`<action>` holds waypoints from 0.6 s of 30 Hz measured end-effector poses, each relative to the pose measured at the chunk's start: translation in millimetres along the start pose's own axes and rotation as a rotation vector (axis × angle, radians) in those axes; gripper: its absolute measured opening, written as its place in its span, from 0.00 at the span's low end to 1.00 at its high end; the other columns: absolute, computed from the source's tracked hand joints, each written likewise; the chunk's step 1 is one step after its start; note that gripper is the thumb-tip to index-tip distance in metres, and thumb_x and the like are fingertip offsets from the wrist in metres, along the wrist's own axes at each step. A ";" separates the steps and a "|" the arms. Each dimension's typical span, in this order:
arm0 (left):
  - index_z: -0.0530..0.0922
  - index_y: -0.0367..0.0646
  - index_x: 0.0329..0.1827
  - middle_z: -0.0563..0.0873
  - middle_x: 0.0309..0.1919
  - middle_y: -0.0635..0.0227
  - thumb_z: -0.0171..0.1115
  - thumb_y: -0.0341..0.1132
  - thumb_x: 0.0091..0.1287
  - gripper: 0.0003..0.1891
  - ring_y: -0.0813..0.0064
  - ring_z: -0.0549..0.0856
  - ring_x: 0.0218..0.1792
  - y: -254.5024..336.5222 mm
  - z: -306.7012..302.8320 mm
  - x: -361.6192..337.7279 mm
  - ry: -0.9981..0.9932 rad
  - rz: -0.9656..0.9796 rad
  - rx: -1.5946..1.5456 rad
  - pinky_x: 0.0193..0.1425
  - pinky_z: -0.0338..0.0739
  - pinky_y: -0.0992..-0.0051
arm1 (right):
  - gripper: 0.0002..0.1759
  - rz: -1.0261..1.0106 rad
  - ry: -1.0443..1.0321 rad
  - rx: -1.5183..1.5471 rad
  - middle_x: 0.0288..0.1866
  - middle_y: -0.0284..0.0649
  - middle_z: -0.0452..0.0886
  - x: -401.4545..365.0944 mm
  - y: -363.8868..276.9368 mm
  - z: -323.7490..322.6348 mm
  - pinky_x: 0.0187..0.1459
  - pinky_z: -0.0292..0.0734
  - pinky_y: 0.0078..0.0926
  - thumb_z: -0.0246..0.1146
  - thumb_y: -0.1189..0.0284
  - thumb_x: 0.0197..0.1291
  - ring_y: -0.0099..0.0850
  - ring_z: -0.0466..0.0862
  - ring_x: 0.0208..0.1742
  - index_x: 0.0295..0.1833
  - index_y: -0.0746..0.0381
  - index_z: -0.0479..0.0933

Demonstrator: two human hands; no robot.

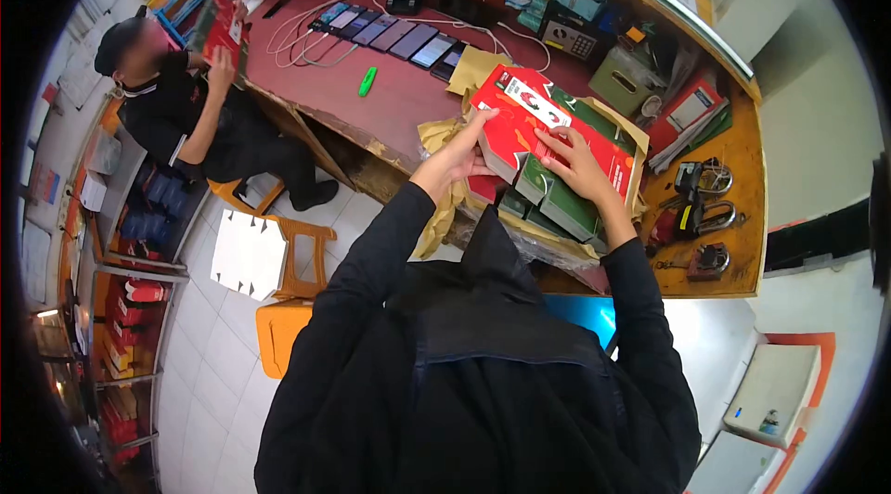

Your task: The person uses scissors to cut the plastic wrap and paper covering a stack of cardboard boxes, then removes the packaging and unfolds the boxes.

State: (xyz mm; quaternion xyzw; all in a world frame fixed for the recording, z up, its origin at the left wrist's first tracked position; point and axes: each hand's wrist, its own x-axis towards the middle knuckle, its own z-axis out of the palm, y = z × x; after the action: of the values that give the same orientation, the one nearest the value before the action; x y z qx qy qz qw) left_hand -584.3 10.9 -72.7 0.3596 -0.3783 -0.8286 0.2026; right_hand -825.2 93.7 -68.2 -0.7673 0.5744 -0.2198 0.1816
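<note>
A red printed cardboard pack (516, 128) with a white panel lies on top of a stack, over green packs (566, 206). My left hand (458, 160) grips its left edge, thumb on top and the other fingers at the side and below. Resting on the red surface, my right hand (583, 167) has its fingers spread and holds nothing. Torn brown wrapping paper (444, 206) surrounds the stack on several sides. The underside of the stack is hidden.
Several phones (394, 38) with cables lie in a row at the back of the red desk (325, 90), near a green marker (368, 81). Padlocks (713, 257) stand at the right. At the left, a seated person (176, 114) holds a red item.
</note>
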 end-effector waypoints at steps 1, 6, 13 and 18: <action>0.67 0.44 0.65 0.82 0.53 0.60 0.56 0.63 0.60 0.38 0.67 0.85 0.49 1.4 3.4 -1.0 -0.008 0.044 0.018 0.52 0.82 0.65 | 0.27 -0.057 0.028 -0.075 0.65 0.50 0.68 -0.3 -1.0 -3.9 0.66 0.63 0.40 0.59 0.56 0.63 0.46 0.67 0.67 0.66 0.55 0.72; 0.69 0.44 0.62 0.82 0.52 0.60 0.61 0.49 0.62 0.28 0.68 0.86 0.47 15.6 9.3 10.1 -0.029 0.073 0.024 0.50 0.84 0.64 | 0.34 0.212 0.163 -0.017 0.56 0.55 0.75 -21.6 -94.8 -11.2 0.62 0.68 0.40 0.64 0.51 0.57 0.49 0.73 0.61 0.63 0.62 0.73; 0.69 0.40 0.56 0.80 0.49 0.56 0.63 0.44 0.62 0.24 0.60 0.83 0.48 64.3 42.0 6.4 -0.144 0.125 0.092 0.47 0.86 0.59 | 0.47 0.151 0.691 -0.765 0.64 0.46 0.67 -25.2 -98.3 38.0 0.55 0.69 0.45 0.75 0.69 0.38 0.47 0.68 0.65 0.68 0.54 0.62; 0.68 0.38 0.58 0.74 0.57 0.49 0.58 0.46 0.67 0.24 0.51 0.78 0.57 91.1 63.9 8.8 -0.155 0.129 0.027 0.61 0.76 0.49 | 0.40 0.173 0.617 -0.699 0.45 0.44 0.81 -20.6 -84.6 -1.2 0.37 0.76 0.44 0.69 0.75 0.42 0.45 0.83 0.38 0.65 0.50 0.65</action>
State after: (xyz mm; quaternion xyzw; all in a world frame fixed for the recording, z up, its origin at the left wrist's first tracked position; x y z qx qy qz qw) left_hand -632.1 -21.2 22.9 0.2720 -0.4264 -0.8340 0.2205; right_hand -763.0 136.7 -24.9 -0.6305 0.7030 -0.2149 -0.2490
